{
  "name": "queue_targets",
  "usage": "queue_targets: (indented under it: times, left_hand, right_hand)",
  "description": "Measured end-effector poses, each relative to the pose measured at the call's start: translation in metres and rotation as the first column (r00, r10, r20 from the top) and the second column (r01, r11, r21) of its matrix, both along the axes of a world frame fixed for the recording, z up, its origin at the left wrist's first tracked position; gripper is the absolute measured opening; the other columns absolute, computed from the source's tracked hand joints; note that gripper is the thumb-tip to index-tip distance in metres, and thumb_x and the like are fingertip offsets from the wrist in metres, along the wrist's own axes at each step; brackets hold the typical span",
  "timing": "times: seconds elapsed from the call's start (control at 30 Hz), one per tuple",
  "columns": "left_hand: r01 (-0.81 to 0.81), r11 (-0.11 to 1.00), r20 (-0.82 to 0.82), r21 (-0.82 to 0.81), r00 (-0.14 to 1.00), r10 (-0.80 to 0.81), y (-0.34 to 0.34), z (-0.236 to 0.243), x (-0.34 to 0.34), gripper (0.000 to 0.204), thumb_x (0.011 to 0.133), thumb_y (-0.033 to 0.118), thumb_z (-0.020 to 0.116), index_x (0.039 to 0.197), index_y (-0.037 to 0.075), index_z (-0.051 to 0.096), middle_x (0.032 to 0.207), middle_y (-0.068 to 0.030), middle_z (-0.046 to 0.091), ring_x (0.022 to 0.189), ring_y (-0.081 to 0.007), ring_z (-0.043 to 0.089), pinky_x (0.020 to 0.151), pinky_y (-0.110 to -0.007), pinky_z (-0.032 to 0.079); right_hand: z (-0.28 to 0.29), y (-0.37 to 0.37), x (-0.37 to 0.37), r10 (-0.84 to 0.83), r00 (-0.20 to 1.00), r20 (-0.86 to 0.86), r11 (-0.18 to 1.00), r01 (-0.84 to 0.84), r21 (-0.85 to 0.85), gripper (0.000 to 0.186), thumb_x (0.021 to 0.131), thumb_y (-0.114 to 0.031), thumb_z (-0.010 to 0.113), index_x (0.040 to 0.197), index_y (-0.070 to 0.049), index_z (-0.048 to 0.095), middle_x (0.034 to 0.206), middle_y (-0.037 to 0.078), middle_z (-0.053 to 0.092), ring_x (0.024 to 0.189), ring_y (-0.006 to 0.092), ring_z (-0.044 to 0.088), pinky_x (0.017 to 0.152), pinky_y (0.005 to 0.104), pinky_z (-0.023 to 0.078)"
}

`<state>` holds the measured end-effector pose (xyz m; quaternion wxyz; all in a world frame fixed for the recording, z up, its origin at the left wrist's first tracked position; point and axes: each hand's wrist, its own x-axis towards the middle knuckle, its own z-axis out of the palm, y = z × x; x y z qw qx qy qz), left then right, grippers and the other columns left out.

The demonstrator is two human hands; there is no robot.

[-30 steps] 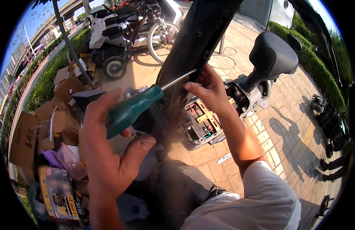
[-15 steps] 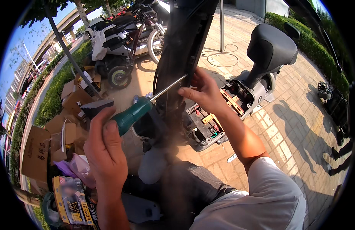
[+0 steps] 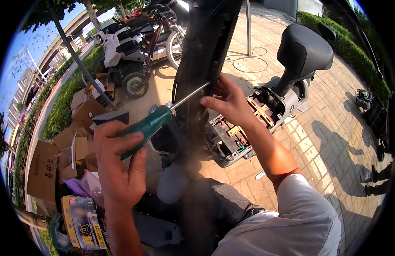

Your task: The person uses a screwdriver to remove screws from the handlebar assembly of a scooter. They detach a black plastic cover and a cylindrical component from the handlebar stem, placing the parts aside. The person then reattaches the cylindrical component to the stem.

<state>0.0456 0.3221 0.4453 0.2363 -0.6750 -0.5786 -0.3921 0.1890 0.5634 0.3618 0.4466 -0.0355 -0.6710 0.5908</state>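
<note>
My left hand (image 3: 120, 170) is closed around the green handle of a screwdriver (image 3: 151, 124). The metal shaft slants up to the right, its tip meeting the side of a dark upright scooter front column (image 3: 201, 64). My right hand (image 3: 227, 100) holds the column's edge right beside that tip. Its thumb points toward the shaft, and the other fingers are partly hidden behind the edge. Whether the tip sits in a screw I cannot make out.
Behind my right arm lies the scooter's opened floor section (image 3: 240, 132) with exposed wiring, below a black seat (image 3: 304, 53). Cardboard boxes (image 3: 43, 170) and a packaged yellow-and-black box (image 3: 84, 224) crowd the left. Parked two-wheelers (image 3: 137, 42) stand farther back; a person's legs (image 3: 379, 181) show at right.
My left hand's fingers and thumb have shifted round the screwdriver handle, the thumb now lower and apart from the forefinger. The tip and my right hand stay at the same spot on the column.
</note>
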Motion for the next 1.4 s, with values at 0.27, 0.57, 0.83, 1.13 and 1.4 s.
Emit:
queue_targets:
  times: [0.27, 0.57, 0.83, 1.13, 1.4]
  left_hand:
    - [-0.150, 0.958, 0.389, -0.244, 0.890, 0.238, -0.010, -0.003, 0.002, 0.028, 0.088, 0.006, 0.065, 0.115, 0.002, 0.056, 0.115, -0.0144, 0.053, 0.098, -0.0244, 0.056, 0.075, -0.036, 0.048]
    - [0.069, 0.982, 0.770, -0.177, 0.631, 0.095, -0.010, 0.002, 0.006, 0.038, 0.090, 0.006, 0.064, 0.125, 0.003, 0.053, 0.113, -0.0134, 0.053, 0.092, -0.0180, 0.056, 0.077, -0.034, 0.049]
    - [0.041, 0.996, 0.137, -0.078, 0.990, -0.030, -0.001, 0.009, 0.002, 0.033, 0.093, 0.010, 0.063, 0.124, 0.004, 0.055, 0.110, -0.0120, 0.057, 0.085, -0.0178, 0.056, 0.074, -0.030, 0.049]
    - [-0.058, 0.998, -0.009, -0.026, 0.998, 0.058, -0.001, 0.007, 0.004, 0.029, 0.092, 0.015, 0.066, 0.117, 0.003, 0.060, 0.109, -0.0121, 0.056, 0.091, -0.0197, 0.056, 0.080, -0.032, 0.047]
    - [0.009, 0.975, 0.799, -0.221, 0.575, 0.176, -0.010, 0.006, 0.008, 0.028, 0.087, 0.003, 0.066, 0.115, 0.002, 0.059, 0.103, -0.0126, 0.056, 0.092, -0.0214, 0.057, 0.082, -0.033, 0.047]
  right_hand:
    - [-0.001, 0.000, 0.000, 0.010, 1.000, -0.016, 1.000, -0.010, -0.005, 0.074, 0.085, -0.009, 0.077, 0.146, 0.000, 0.036, 0.123, 0.010, 0.059, 0.111, 0.0170, 0.058, 0.095, 0.0327, 0.048]
    - [0.000, -0.001, 0.000, 0.013, 1.000, -0.028, 1.000, -0.013, -0.005, 0.075, 0.085, -0.009, 0.077, 0.146, 0.000, 0.035, 0.124, 0.010, 0.058, 0.112, 0.0174, 0.057, 0.095, 0.0326, 0.048]
    - [0.000, -0.002, 0.000, 0.033, 0.998, -0.046, 0.999, -0.033, -0.018, 0.075, 0.085, -0.006, 0.076, 0.147, 0.000, 0.034, 0.124, 0.009, 0.057, 0.112, 0.0175, 0.058, 0.091, 0.0319, 0.051]
    - [0.001, -0.001, 0.001, 0.049, 0.998, -0.045, 0.999, -0.050, -0.015, 0.075, 0.085, -0.005, 0.076, 0.147, -0.002, 0.034, 0.121, 0.008, 0.058, 0.110, 0.0171, 0.058, 0.087, 0.0311, 0.053]
    - [0.002, -0.002, 0.000, 0.036, 0.998, -0.050, 0.999, -0.037, -0.006, 0.072, 0.085, -0.006, 0.075, 0.146, -0.002, 0.036, 0.121, 0.008, 0.058, 0.109, 0.0164, 0.058, 0.087, 0.0325, 0.053]
